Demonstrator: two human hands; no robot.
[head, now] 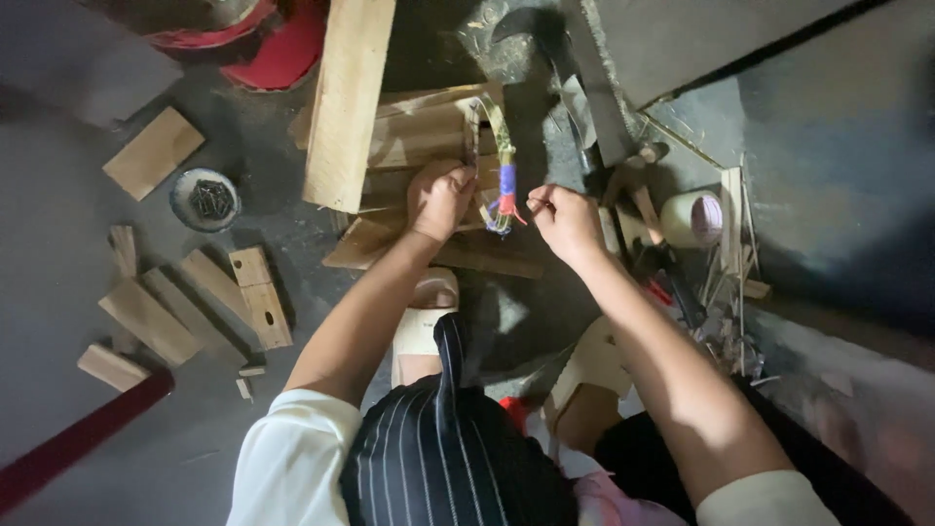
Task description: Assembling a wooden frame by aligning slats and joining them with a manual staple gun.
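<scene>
My left hand (440, 198) is closed around a thin bundle of sticks (503, 146) bound with blue and red thread (506, 190), holding it over stacked wooden boards (419, 131). Just to the right of the binding, my right hand (565, 219) pinches a thin strand that runs toward the red thread. The bundle points away from me, its lower end hanging between both hands. What the left palm covers is hidden.
A long plank (346, 97) lies to the left of the boards. Wood offcuts (195, 302) are scattered at left beside a round tin of nails (205, 200). A tape roll (693, 219), sticks and tools lie at right. Red objects (273, 44) sit at top left.
</scene>
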